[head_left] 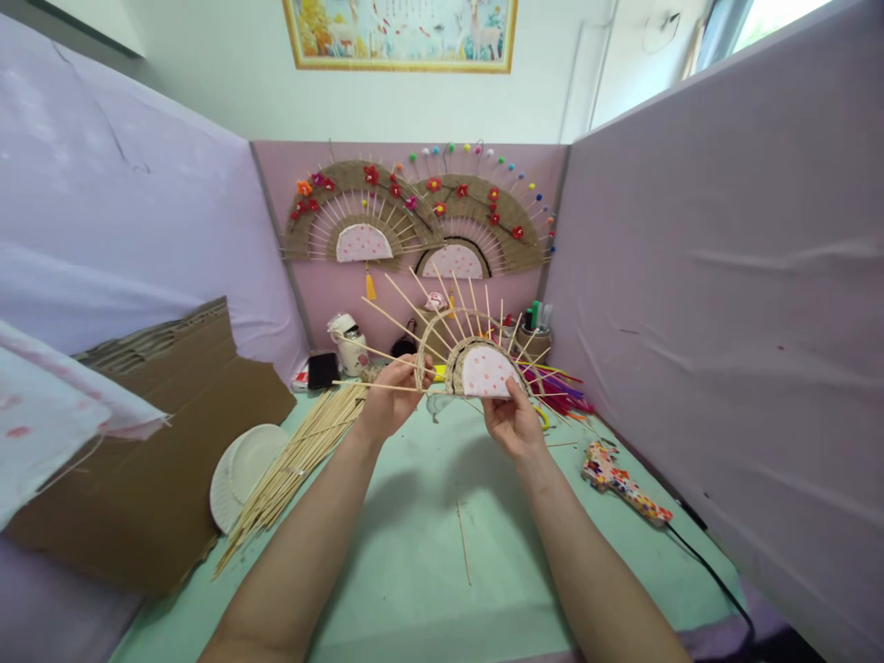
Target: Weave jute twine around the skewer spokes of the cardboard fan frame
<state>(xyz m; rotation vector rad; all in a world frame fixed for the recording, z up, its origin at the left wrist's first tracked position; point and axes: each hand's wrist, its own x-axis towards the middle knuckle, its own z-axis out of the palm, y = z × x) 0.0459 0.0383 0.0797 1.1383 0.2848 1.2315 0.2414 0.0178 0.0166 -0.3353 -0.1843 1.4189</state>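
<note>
I hold a half-made fan (476, 366) above the green table (414, 552). It has a pink dotted half-circle centre, a twine border and thin wooden sticks fanning out. My right hand (512, 425) pinches the lower edge of the pink centre. My left hand (395, 391) is closed around the fan's left side, where sticks and twine meet. A loop of twine arches over the sticks.
A bundle of wooden sticks (296, 460) and paper plates (241, 470) lie at left beside cardboard (166, 442). A patterned glue gun (622, 481) with a cord lies at right. Two finished fans (414, 216) hang on the back wall. Cups, pipe cleaners and pens stand behind.
</note>
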